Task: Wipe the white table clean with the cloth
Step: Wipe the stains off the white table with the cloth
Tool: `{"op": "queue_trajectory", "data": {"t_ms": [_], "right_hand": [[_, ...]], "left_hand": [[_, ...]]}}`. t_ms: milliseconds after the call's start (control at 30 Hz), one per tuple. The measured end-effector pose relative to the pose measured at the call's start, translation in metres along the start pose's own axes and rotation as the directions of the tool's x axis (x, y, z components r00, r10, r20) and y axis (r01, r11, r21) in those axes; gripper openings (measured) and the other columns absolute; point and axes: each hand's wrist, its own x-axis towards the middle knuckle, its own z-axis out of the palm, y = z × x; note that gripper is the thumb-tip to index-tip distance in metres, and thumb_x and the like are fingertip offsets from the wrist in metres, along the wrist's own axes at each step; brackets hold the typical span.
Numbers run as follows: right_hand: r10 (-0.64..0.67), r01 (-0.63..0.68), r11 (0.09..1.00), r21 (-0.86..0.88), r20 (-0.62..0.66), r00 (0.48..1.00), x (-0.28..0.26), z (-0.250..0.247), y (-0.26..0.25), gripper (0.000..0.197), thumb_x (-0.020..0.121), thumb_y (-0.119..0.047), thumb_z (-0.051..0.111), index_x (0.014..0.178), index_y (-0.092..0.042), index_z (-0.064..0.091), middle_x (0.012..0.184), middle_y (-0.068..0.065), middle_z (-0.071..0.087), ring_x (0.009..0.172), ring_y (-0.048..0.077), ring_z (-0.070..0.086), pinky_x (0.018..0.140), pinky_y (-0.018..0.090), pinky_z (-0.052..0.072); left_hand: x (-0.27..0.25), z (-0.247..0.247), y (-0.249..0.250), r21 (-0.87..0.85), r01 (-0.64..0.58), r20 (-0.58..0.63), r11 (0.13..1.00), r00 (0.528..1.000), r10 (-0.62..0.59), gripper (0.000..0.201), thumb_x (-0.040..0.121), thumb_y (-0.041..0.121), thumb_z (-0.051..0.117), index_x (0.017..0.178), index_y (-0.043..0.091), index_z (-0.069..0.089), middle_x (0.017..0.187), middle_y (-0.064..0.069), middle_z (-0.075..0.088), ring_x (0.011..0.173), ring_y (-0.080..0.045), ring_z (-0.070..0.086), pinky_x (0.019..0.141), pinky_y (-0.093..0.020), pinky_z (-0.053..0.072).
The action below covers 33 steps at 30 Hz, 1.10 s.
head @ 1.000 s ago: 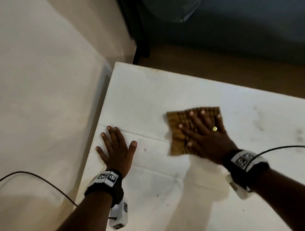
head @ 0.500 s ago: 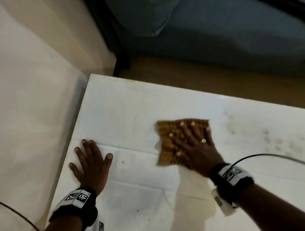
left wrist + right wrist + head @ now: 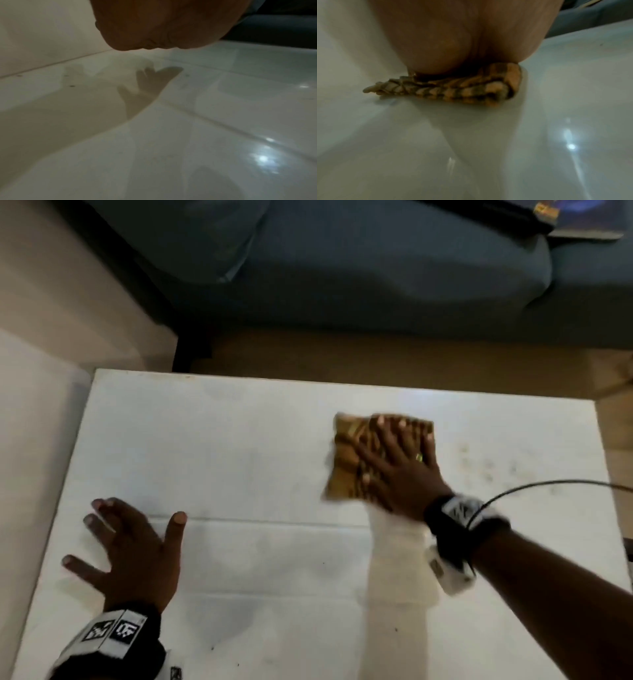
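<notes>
A brown-and-yellow checked cloth (image 3: 346,460) lies flat on the white table (image 3: 239,446), right of its middle. My right hand (image 3: 400,460) presses down on it with straight, spread fingers. From the right wrist view, the heel of that hand (image 3: 462,40) sits on the cloth's bunched near edge (image 3: 462,89). My left hand (image 3: 130,546) is spread flat over the table near its left edge, holding nothing. In the left wrist view only the palm's heel (image 3: 163,27) and the hand's shadow on the table (image 3: 223,121) show.
Faint dark smudges (image 3: 489,463) mark the table right of the cloth. A few small dark specks (image 3: 396,629) dot the near part. A blue-grey sofa (image 3: 376,268) stands beyond the far edge. A cream wall (image 3: 41,405) runs along the table's left side. A black cable (image 3: 548,484) trails from my right wrist.
My right hand has slid the cloth to the right along the table, toward the smudges. The left hand's fingers have spread wider. The head view has swung up and to the right.
</notes>
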Motion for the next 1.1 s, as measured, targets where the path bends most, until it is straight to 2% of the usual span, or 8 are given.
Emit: {"op": "queue_trajectory", "data": {"t_ms": [100,200,367,433,633,833,933,1100], "right_hand": [[0.254,-0.267,0.954,0.138,0.100,0.962,0.078,-0.019,0.022,0.059,0.101,-0.066,0.021,0.152,-0.060,-0.008,0.169,0.001,-0.022,0.154,0.037,-0.018,0.115,0.072,-0.008],[0.072,-0.078,0.996,0.053,0.099,0.992,0.087,-0.011,-0.019,0.060,0.101,-0.066,0.024,0.156,-0.057,0.001,0.169,0.005,-0.020,0.153,0.041,-0.017,0.115,0.073,-0.008],[-0.194,0.195,0.979,-0.063,0.025,0.981,-0.061,0.025,-0.004,0.058,0.100,-0.059,0.031,0.156,-0.047,0.027,0.169,0.007,0.018,0.154,0.039,0.020,0.115,0.071,0.020],[-0.126,0.126,0.991,-0.035,0.005,0.992,-0.062,0.016,0.037,0.058,0.099,-0.060,0.030,0.155,-0.049,0.022,0.169,0.007,0.018,0.153,0.041,0.022,0.111,0.072,0.026],[0.214,-0.228,0.964,0.136,0.111,0.970,0.065,-0.011,0.040,0.062,0.101,-0.068,0.022,0.153,-0.059,-0.009,0.167,0.002,-0.027,0.152,0.040,-0.023,0.114,0.073,-0.010],[-0.103,0.104,0.994,0.026,-0.042,0.994,-0.087,0.036,0.006,0.057,0.099,-0.059,0.037,0.155,-0.047,0.030,0.169,0.008,0.020,0.154,0.041,0.018,0.117,0.071,0.015],[0.021,-0.021,0.998,0.062,0.007,1.000,-0.118,0.036,0.067,0.059,0.097,-0.057,0.038,0.154,-0.047,0.028,0.169,0.007,0.021,0.152,0.041,0.022,0.111,0.073,0.025],[0.393,-0.407,0.892,0.198,0.110,0.913,0.006,-0.006,0.135,0.060,0.100,-0.068,0.019,0.152,-0.059,-0.009,0.168,0.000,-0.025,0.153,0.036,-0.022,0.115,0.071,-0.010]], "left_hand": [[-0.016,0.015,0.070,0.062,-0.249,0.037,0.967,0.968,0.247,0.078,0.098,0.064,0.017,0.159,0.019,0.001,0.168,-0.009,-0.003,0.153,-0.036,0.001,0.109,-0.076,0.005],[-0.029,0.028,0.131,-0.019,-0.342,0.026,0.939,0.939,0.342,0.081,0.088,0.071,-0.005,0.157,0.028,-0.011,0.167,0.001,-0.017,0.153,-0.031,-0.011,0.115,-0.069,0.001],[-0.057,0.040,0.166,-0.025,-0.409,0.066,0.912,0.910,0.410,0.094,0.087,0.075,-0.014,0.159,0.015,-0.006,0.167,-0.006,-0.014,0.153,-0.034,-0.010,0.117,-0.069,0.009],[-0.063,0.045,0.171,0.049,-0.499,0.099,0.865,0.864,0.493,0.088,0.092,0.071,-0.009,0.159,0.014,-0.004,0.168,-0.008,-0.011,0.153,-0.036,-0.009,0.117,-0.068,0.010],[-0.060,0.051,0.190,0.012,-0.498,0.040,0.867,0.866,0.498,0.088,0.089,0.073,-0.009,0.157,0.018,-0.013,0.165,-0.005,-0.022,0.152,-0.031,-0.020,0.120,-0.064,0.000],[-0.085,0.064,0.211,0.034,-0.523,0.070,0.851,0.851,0.520,0.082,0.097,0.063,0.006,0.158,0.009,-0.002,0.167,-0.012,-0.010,0.153,-0.036,-0.007,0.117,-0.068,0.011],[-0.091,0.076,0.233,0.101,-0.586,0.104,0.804,0.810,0.577,0.088,0.095,0.068,-0.002,0.158,0.007,0.003,0.167,-0.013,-0.005,0.153,-0.038,-0.003,0.118,-0.068,0.010],[-0.101,0.090,0.258,0.103,-0.633,0.076,0.767,0.774,0.628,0.083,0.094,0.068,-0.005,0.158,0.014,-0.007,0.167,-0.008,-0.017,0.153,-0.034,-0.015,0.118,-0.065,0.002]]}}
